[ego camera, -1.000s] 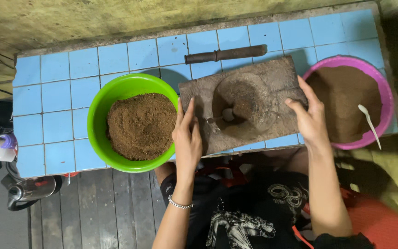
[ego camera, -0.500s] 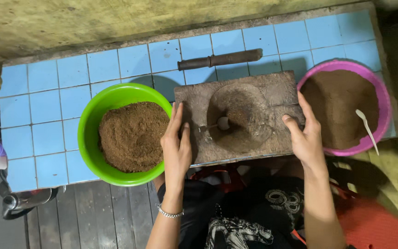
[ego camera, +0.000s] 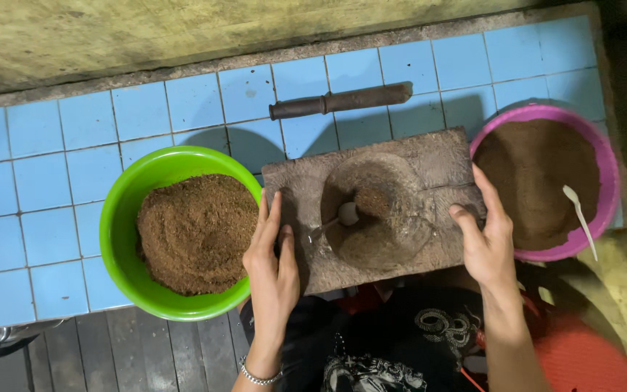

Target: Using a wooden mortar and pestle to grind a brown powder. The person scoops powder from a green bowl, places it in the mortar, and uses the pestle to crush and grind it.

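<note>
A grey stone mortar slab with a round hollow lies on the blue tiled counter in front of me. Brown powder and a small metal spoon sit in the hollow. My left hand rests flat on the slab's left edge, fingers together. My right hand grips the slab's right edge. A green bowl heaped with brown powder stands just left of the slab. To its right is a pink bowl of darker brown powder with a white spoon in it.
A dark stone pestle lies on the tiles behind the slab. A rough wall runs along the counter's far side. Dark wooden floorboards show below the counter's near edge, and a red cloth lies at lower right.
The view has shifted, so everything sits lower and further left in the picture. Both hands stay on the slab's two sides; the slab seems slightly closer to me.
</note>
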